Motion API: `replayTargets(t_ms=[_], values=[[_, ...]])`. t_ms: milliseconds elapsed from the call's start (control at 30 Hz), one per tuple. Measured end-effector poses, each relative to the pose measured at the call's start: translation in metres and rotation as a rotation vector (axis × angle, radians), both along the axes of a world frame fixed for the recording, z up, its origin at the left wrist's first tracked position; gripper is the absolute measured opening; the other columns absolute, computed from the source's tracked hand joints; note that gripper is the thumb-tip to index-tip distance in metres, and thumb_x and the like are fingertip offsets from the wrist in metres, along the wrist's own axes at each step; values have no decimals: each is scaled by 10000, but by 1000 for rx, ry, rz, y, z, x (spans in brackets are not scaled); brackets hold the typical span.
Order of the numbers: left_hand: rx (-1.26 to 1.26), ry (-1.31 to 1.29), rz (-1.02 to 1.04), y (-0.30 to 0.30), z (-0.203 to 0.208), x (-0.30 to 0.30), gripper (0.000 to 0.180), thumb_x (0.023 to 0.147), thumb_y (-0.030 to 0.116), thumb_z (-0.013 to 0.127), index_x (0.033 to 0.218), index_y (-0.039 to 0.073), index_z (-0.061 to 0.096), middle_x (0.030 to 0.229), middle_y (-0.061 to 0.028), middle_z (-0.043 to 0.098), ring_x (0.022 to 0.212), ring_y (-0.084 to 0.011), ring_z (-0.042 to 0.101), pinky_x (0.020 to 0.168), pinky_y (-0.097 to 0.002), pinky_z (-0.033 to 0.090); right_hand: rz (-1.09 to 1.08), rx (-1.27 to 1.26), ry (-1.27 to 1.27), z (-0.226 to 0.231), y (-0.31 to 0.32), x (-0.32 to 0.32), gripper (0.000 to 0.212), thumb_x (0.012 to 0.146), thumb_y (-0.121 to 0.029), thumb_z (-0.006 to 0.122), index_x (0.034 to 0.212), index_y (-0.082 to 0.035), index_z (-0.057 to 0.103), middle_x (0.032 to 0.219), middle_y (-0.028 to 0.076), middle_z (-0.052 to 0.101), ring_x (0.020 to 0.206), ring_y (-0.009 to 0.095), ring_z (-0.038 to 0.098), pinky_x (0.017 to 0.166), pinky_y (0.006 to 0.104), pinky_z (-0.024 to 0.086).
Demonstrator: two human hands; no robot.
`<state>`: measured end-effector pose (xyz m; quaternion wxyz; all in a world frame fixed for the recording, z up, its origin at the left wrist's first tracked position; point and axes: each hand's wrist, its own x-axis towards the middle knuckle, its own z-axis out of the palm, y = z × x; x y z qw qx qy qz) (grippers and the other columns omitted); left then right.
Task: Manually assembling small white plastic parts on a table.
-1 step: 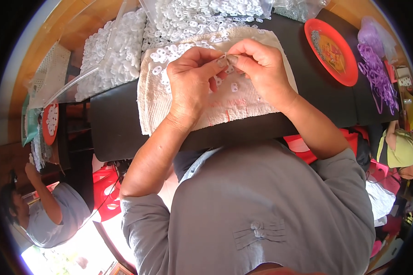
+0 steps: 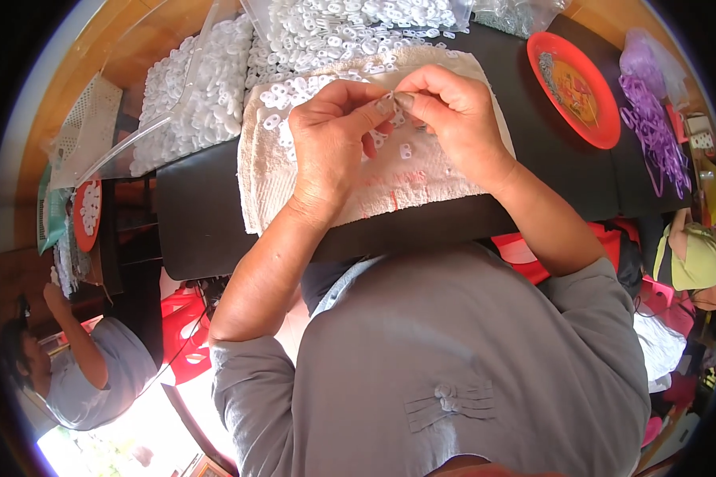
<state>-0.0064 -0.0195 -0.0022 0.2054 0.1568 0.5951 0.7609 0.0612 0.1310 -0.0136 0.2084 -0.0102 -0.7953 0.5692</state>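
Towel (image 2: 269, 184) beneath, left hand (image 2: 332, 137) and right hand (image 2: 463, 131) have barely shifted.

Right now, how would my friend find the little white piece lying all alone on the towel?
On the black table, find the cream towel under the left hand and right hand. Between them, toward the person's body, look for one small white piece. The other pieces crowd higher and left; this one has bare towel around it.

Purple ribbons (image 2: 657, 139) are at right, a co-worker (image 2: 119, 370) in grey-blue at left.
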Motion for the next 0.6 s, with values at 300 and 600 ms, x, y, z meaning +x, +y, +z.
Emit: replayTargets(t_ms=[300,600], values=[[-60,37,-39,-2,-3,-3,65,859,35,676,862,-23,647,664,-36,611,504,-60,496,435,-208,375,17,101,46,4,2,4,54,906,-14,600,933,3,643,751,-35,586,695,35,510,621,201,432],[22,-52,-72,-1,-5,-4,56,882,28,637,861,-22,624,664,-44,602,507,-73,502,424,-215,375,46,128,-12,4,-1,3,54,897,-18,600,928,3,639,749,-32,579,693,37,503,624,208,428]])
